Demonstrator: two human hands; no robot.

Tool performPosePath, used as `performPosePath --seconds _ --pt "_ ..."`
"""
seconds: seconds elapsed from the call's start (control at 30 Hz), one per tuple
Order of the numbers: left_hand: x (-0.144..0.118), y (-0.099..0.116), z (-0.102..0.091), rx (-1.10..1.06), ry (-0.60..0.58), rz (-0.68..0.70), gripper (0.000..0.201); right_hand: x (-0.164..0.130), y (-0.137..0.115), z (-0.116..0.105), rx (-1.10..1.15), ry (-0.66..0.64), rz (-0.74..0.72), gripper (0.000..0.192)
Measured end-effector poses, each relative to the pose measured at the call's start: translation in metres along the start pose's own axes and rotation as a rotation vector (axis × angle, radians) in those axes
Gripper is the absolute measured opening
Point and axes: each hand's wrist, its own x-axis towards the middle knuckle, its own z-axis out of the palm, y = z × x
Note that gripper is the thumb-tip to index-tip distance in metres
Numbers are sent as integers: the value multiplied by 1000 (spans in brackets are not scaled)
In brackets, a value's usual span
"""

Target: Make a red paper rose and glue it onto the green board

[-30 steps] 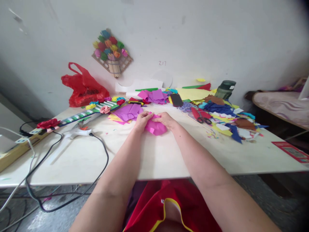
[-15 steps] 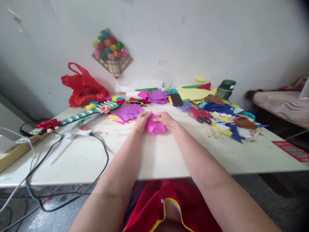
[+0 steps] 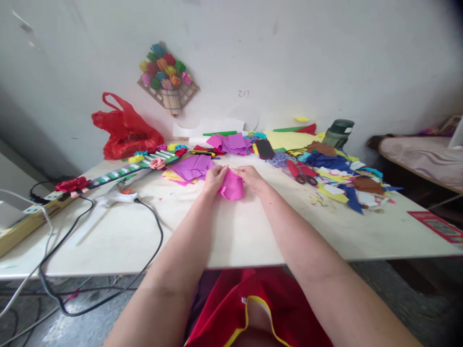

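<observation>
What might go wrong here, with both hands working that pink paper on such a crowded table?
The pink paper is pinched between the left hand and right hand; a skewed fold could crease it badly or tear it. The red scissors lie close beside the right hand, so a sideways sweep might catch them. The black cable loops near the left forearm and could snag.

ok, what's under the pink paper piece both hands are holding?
The pink folded paper piece is pinched between the left hand and right hand over the pale tabletop. Only bare table shows around it; the patch directly beneath is covered.
</observation>
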Motion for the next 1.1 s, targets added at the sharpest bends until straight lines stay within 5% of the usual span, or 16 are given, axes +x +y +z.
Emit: performPosePath --seconds 0.6,1.1 --pt "-1 1 4 -133 -45 -82 26 3 2 3 17 89 -12 22" --pt "1 -4 3 -150 68 -59 25 0 -4 4 -9 93 114 17"
